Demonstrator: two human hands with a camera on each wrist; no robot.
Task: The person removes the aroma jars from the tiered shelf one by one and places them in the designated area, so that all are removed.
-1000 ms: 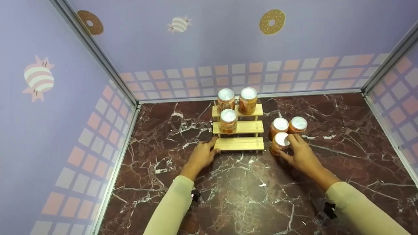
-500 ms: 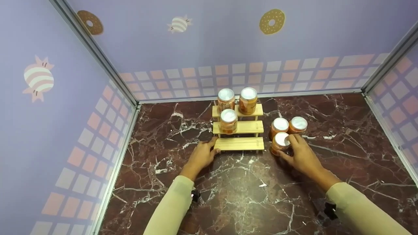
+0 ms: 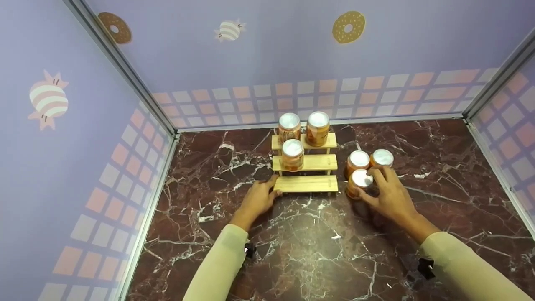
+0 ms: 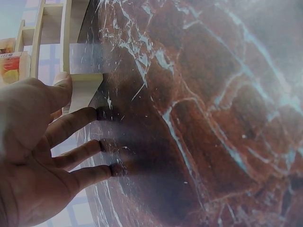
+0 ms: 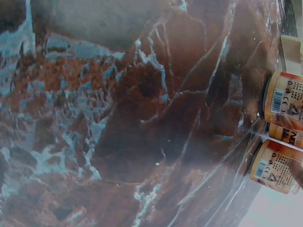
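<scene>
My left hand (image 3: pixel 258 198) pinches the left end of the lowest step of a three-step wooden stand (image 3: pixel 305 184). In the left wrist view its thumb lies on the step edge and the other fingers spread toward the marble surface. An orange can (image 3: pixel 353 190) with a silvery top stands upright just right of the stand. My right hand (image 3: pixel 391 194) has its thumb at the front of this can and its index finger curled by the rim. Directly behind stand two matching cans, one at left (image 3: pixel 353 170) and one at right (image 3: pixel 382 158); a fingertip (image 5: pixel 297 172) enters the right wrist view beside a can.
Two more cans stand on the stand's top step, left (image 3: pixel 289 129) and right (image 3: pixel 317 130). Another can (image 3: pixel 292 156) occupies the middle step's left end. Patterned purple panels (image 3: pixel 250 58) rise behind and at both sides of the dark red marble table (image 3: pixel 309 246).
My right hand has shifted slightly to the right, with its fingers a little looser around the front can. The left hand, the stand and the cans stay in place.
</scene>
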